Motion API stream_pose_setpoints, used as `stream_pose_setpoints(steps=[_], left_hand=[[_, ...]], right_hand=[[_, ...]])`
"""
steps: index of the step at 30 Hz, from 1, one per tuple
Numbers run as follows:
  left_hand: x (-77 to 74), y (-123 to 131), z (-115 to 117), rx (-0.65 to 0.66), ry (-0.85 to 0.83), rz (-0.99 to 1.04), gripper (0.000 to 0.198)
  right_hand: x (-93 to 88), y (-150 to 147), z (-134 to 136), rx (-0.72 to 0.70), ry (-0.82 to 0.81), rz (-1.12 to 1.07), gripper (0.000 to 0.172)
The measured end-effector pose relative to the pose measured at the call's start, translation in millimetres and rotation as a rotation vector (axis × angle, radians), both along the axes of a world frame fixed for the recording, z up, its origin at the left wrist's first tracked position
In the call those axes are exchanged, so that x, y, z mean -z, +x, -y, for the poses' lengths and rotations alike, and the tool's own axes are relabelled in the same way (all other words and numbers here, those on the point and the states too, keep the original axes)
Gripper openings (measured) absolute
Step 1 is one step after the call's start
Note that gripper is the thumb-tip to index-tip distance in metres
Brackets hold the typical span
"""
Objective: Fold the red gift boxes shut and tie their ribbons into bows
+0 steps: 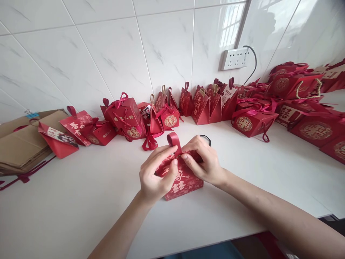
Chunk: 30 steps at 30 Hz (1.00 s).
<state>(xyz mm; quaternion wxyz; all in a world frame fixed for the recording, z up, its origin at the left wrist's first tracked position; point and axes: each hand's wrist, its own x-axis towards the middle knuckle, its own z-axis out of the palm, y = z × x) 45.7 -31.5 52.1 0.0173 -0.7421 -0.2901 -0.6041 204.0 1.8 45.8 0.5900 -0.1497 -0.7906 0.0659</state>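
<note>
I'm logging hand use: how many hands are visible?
2: left hand and right hand, on either side of the red loop atop the front box. No others show.

- White table (81,194) beneath the left hand (156,174)
- Grey-veined wall tiles (167,46) beyond it
- Socket panel (235,59) up beyond the right hand (203,160)
- Barred window's reflection (230,27) shining above that

"what colours are on the front box (188,187)?"
"red, with pale lettering and a lighter floral print. its ribbon loop (174,138) is plain deep red."
"and the bow-tied box (256,124) off to the right?"
"red too, with a round gold emblem and a pinkish-red ribbon (253,110)."
"the wall tiles (167,43)?"
"white, veined with grey. the counter (81,201) is plain white, the cardboard (24,147) brown, its clip (32,114) bright blue."
</note>
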Motion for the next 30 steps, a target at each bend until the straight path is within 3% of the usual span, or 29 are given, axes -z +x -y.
stream_pose_setpoints(steps=[30], left_hand=[[1.2,0.3,0.5,-0.038,-0.057,0.021,0.027]], right_hand=[[0.6,-0.1,0.1,0.021,-0.007,0.008,0.006]])
